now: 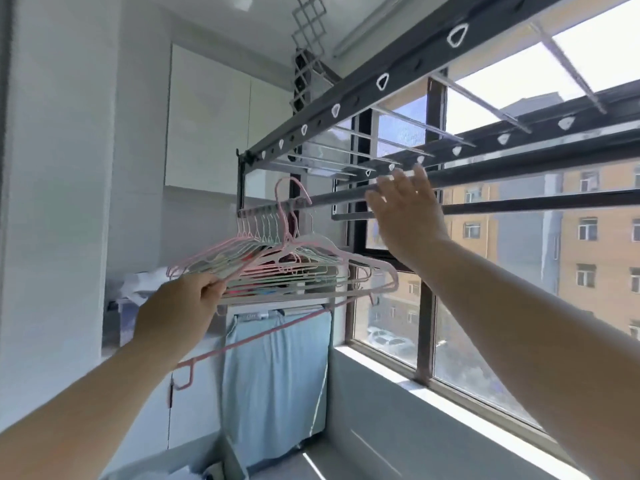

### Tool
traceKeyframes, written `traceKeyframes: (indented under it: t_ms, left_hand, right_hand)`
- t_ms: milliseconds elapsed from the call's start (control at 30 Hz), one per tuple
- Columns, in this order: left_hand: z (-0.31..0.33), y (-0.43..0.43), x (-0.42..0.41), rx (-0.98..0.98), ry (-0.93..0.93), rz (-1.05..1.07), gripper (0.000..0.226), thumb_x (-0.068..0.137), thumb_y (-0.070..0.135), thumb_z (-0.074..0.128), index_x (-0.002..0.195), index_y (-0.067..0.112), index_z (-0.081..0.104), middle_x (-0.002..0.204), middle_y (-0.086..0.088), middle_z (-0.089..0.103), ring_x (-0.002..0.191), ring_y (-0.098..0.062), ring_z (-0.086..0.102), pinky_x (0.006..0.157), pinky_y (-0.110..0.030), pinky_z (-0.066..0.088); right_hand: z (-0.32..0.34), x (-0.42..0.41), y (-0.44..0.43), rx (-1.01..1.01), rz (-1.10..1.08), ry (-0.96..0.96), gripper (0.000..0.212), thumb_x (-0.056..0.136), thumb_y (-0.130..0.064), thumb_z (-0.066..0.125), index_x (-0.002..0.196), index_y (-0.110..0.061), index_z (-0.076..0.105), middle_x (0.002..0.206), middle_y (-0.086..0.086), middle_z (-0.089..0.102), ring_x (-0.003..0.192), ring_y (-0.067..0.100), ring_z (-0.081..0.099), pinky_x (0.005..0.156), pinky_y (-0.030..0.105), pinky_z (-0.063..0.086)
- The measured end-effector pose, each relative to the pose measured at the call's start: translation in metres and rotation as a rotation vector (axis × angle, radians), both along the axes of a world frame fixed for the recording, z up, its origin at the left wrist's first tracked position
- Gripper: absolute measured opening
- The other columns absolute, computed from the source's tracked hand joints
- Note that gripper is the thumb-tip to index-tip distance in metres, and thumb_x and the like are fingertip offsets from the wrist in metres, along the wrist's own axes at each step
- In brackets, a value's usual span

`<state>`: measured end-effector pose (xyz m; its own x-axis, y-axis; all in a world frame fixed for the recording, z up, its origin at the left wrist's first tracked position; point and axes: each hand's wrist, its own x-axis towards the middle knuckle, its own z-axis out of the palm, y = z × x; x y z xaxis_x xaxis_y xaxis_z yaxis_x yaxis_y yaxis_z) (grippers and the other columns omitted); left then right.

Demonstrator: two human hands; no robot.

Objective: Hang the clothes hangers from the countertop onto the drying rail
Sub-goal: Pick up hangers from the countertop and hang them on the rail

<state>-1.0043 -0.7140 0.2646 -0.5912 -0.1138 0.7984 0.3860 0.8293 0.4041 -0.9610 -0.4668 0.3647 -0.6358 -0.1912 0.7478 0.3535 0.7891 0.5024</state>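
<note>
Beside a sunlit window [485, 358], left hand [187, 299] pinches a pink hanger [263, 332]; right hand [405, 216] spreads wide open before the drying rail [329, 199].

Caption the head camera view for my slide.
Left hand holds a pink hanger at the drying rail beside hung hangers; open right hand raised near the rail.

Large window [425, 327] with dark frame at right, white sill [381, 372] just below it. Outside, beige apartment building [595, 258] in sun; parked cars [384, 337] down on street. White wall cabinet [207, 126] high on far wall. Light blue cloth [277, 375] hangs flat lower down, beside window corner. Crumpled white fabric [138, 285] at left, partly hidden
</note>
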Motion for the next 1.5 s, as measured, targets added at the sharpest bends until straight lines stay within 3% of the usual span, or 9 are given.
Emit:
traceKeyframes:
  t_ms: [233,433,633,800,900,1100,1267,1367,1500]
  left_hand:
    - [0.008,0.008,-0.076,0.037,0.032,-0.162,0.028,0.093,0.018,0.046,0.087,-0.001,0.066,0.063,-0.01,0.058,0.049,-0.017,0.043,0.047,-0.023,0.025]
    - [0.025,0.026,-0.121,-0.01,0.037,-0.282,0.028,0.095,0.019,0.042,0.098,0.003,0.065,0.054,0.001,0.049,0.044,-0.011,0.039,0.042,-0.022,0.022]
    - [0.026,0.037,-0.155,-0.007,-0.01,-0.396,0.028,0.095,0.023,0.042,0.1,0.007,0.065,0.054,0.002,0.047,0.046,-0.011,0.039,0.044,-0.023,0.025]
    - [0.021,0.044,-0.166,-0.01,-0.044,-0.49,0.028,0.095,0.023,0.043,0.103,0.007,0.064,0.06,-0.001,0.053,0.047,-0.014,0.042,0.044,-0.025,0.025]
    - [0.019,0.045,-0.168,-0.045,-0.046,-0.523,0.029,0.094,0.024,0.043,0.104,0.006,0.064,0.069,-0.007,0.057,0.054,-0.02,0.045,0.046,-0.026,0.026]
    - [0.013,0.049,-0.174,-0.043,-0.046,-0.56,0.027,0.094,0.023,0.045,0.103,0.006,0.064,0.06,0.002,0.05,0.054,-0.017,0.046,0.047,-0.024,0.028]
    - [0.011,0.045,-0.174,-0.024,-0.084,-0.628,0.027,0.091,0.026,0.05,0.106,0.008,0.063,0.072,-0.006,0.06,0.067,-0.022,0.052,0.061,-0.026,0.035]
    - [0.013,0.044,-0.169,-0.04,-0.059,-0.65,0.031,0.091,0.027,0.051,0.116,0.009,0.058,0.1,-0.01,0.067,0.082,-0.023,0.056,0.07,-0.027,0.039]
    - [0.011,0.045,-0.165,-0.05,0.111,-0.66,0.035,0.089,0.023,0.054,0.12,0.006,0.055,0.116,-0.012,0.06,0.107,-0.029,0.054,0.09,-0.037,0.041]
  right_hand:
    - [0.019,-0.025,-0.012,-0.09,-0.159,0.076,0.039,0.095,-0.017,0.039,0.133,-0.01,0.037,0.134,0.01,0.047,0.126,0.03,0.041,0.11,0.046,0.022]
    - [0.014,-0.037,-0.01,-0.049,-0.182,0.172,0.032,0.093,-0.011,0.039,0.125,-0.008,0.045,0.12,0.008,0.057,0.111,0.028,0.052,0.1,0.041,0.033]
    - [0.008,-0.046,-0.004,0.002,-0.173,0.266,0.032,0.076,0.0,0.06,0.108,0.0,0.061,0.094,0.018,0.067,0.087,0.035,0.063,0.087,0.043,0.044]
    - [0.009,-0.042,-0.011,-0.046,-0.239,0.226,0.042,0.092,-0.009,0.042,0.134,-0.007,0.041,0.127,0.014,0.053,0.116,0.032,0.048,0.101,0.042,0.028]
    - [0.008,-0.042,-0.017,-0.057,-0.266,0.224,0.044,0.092,-0.01,0.042,0.136,-0.007,0.038,0.13,0.013,0.05,0.118,0.032,0.045,0.102,0.042,0.027]
    - [0.006,-0.041,-0.021,-0.065,-0.279,0.219,0.044,0.091,-0.008,0.043,0.134,-0.005,0.039,0.13,0.015,0.05,0.119,0.034,0.045,0.103,0.044,0.027]
    - [0.001,-0.044,-0.013,0.005,-0.269,0.256,0.044,0.077,-0.001,0.063,0.12,0.002,0.054,0.117,0.022,0.059,0.108,0.04,0.054,0.1,0.053,0.034]
    - [-0.005,-0.046,-0.009,0.049,-0.233,0.321,0.045,0.059,0.004,0.075,0.102,0.005,0.063,0.104,0.024,0.064,0.097,0.043,0.061,0.092,0.059,0.041]
    - [-0.016,-0.041,-0.011,0.069,-0.212,0.381,0.041,0.055,0.001,0.079,0.094,0.002,0.065,0.105,0.022,0.065,0.099,0.041,0.062,0.093,0.058,0.041]
